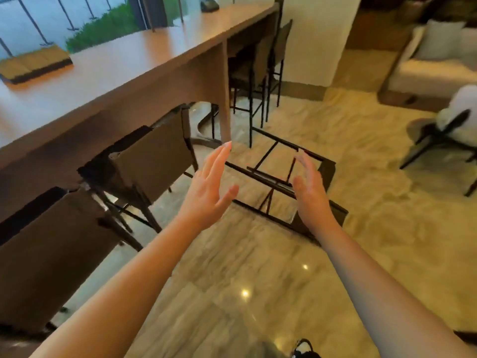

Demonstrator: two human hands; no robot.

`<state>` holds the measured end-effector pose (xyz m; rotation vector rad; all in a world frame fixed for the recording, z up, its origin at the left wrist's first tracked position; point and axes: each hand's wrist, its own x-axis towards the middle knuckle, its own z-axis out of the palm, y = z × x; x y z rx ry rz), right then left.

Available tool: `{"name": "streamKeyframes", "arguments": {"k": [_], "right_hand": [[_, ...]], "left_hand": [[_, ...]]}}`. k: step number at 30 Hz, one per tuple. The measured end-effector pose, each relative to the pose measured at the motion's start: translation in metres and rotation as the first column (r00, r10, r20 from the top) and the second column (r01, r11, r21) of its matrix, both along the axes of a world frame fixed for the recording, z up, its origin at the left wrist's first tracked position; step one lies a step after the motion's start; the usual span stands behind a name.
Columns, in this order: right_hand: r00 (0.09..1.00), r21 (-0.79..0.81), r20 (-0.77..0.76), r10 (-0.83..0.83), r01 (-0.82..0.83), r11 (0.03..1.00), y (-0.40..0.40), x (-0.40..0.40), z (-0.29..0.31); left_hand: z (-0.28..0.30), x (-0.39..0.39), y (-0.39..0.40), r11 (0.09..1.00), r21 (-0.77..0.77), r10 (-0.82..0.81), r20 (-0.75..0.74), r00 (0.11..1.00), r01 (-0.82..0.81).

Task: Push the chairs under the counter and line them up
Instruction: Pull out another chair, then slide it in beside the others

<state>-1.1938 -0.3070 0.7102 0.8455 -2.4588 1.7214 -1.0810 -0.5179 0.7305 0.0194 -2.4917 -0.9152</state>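
Both hands, left (206, 192) and right (308, 192), are held open with fingers spread and nothing grasped, palms facing each other above a tipped-over chair (284, 182) lying on the floor (258, 267), just out from the surface (129, 73). 2 chairs (152, 161) are already tucked under it nearby, and more are seen further along. Probably the fallen frame is best gripped at both sides, righted, then slid in level with its neighbours.

Pale sofa (436, 71), fluffy white armchair (462, 112), marble floor (258, 267)
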Motion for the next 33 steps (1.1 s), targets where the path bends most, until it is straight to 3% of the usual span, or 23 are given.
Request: {"name": "streamKeyframes", "arguments": {"k": [8,16,24,33], "right_hand": [[0.959,-0.012,0.017,-0.282,0.283,0.959,0.187,-0.041,-0.003],[0.909,-0.053,0.057,-0.413,0.415,0.908,0.350,-0.095,-0.004],[0.900,-0.040,0.070,-0.430,0.433,0.900,0.425,-0.167,-0.010],[0.932,0.014,0.085,-0.353,0.353,0.935,0.427,-0.297,-0.040]], "left_hand": [[0.005,-0.115,0.164,0.955,-0.021,-0.297,0.023,0.955,0.297],[-0.004,-0.214,0.331,0.885,0.037,-0.465,0.039,0.885,0.463],[-0.011,-0.292,0.406,0.862,0.089,-0.504,0.049,0.863,0.498],[-0.047,-0.420,0.411,0.894,0.081,-0.444,0.050,0.894,0.440]]}}
